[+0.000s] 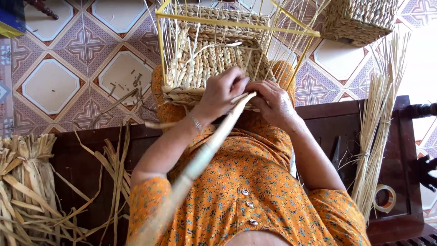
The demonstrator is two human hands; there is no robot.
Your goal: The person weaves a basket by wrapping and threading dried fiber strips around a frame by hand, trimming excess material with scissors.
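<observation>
Patterned floor tiles [50,84], dark wooden bench [400,182], both hands [223,91] together gripping basket rim [182,94].

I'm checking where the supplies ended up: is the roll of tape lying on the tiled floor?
No. The roll of tape lies on the dark wooden bench, beside the tied bundle of pale straw, not on the tiled floor.
</observation>
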